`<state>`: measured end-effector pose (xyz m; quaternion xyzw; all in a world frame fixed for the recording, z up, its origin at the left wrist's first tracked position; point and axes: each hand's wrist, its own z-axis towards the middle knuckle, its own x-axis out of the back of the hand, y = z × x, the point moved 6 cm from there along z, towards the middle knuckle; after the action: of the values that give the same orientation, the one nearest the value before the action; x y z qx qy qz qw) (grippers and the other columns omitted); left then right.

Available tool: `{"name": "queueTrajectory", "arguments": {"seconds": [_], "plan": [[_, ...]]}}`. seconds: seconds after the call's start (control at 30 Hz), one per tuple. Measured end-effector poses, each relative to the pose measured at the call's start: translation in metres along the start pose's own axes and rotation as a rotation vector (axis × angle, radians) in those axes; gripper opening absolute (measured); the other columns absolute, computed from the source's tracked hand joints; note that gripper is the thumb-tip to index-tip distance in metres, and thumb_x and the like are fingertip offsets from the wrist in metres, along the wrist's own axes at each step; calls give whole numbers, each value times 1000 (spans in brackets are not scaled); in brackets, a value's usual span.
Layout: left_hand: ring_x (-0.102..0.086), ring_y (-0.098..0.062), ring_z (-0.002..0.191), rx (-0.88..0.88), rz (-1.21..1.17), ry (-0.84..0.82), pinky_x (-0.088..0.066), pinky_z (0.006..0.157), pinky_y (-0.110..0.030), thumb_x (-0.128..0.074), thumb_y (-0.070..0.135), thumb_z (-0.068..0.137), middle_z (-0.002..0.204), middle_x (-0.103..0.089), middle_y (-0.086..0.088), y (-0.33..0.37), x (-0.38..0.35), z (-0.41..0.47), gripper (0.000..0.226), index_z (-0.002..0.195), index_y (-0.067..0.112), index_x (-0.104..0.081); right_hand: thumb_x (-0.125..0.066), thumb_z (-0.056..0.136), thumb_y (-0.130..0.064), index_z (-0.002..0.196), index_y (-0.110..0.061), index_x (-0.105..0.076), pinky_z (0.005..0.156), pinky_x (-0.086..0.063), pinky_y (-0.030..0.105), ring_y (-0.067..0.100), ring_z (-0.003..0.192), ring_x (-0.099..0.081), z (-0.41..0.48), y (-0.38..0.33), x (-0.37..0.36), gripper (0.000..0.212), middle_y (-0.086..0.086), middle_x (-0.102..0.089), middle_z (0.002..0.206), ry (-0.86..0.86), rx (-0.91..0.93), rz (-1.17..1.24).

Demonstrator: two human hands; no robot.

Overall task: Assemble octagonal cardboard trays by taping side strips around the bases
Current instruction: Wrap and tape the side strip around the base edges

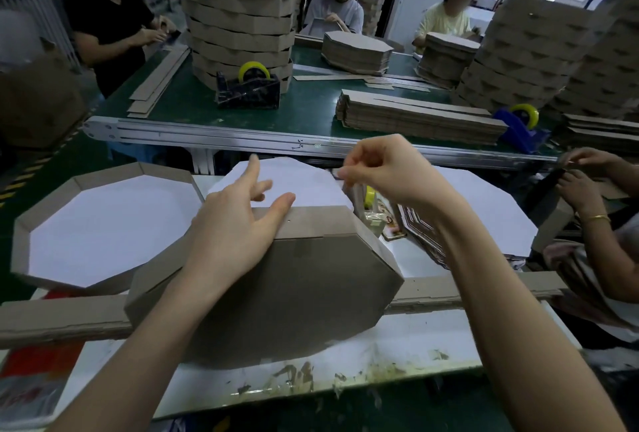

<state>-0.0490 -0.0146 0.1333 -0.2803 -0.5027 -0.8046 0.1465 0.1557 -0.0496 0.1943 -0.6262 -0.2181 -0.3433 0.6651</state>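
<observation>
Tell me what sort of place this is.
Probably a packaging factory's assembly line: tall stacks of cardboard trays, tape dispensers on a green conveyor belt, and several workers around it.

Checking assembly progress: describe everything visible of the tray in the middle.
The middle tray is an octagon of brown cardboard, tipped up on edge so its underside faces the camera. A side strip runs round the edges, with a seam showing along the top. Its lower edge seems to rest on the white table. The left hand presses the top rim, and the right hand pinches what looks like tape at the upper right corner.
</observation>
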Motion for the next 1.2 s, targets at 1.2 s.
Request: {"name": "queueTrajectory", "arguments": {"seconds": [1.2], "plan": [[-52, -13, 106, -457, 604, -276, -33, 76, -28, -11, 76, 86, 119, -53, 11, 18, -15, -16, 66, 143, 50, -33, -64, 86, -58, 100, -34, -77, 74, -50, 41, 18, 73, -61, -12, 40, -34, 31, 3, -73, 82, -333, -89, 23]]}}
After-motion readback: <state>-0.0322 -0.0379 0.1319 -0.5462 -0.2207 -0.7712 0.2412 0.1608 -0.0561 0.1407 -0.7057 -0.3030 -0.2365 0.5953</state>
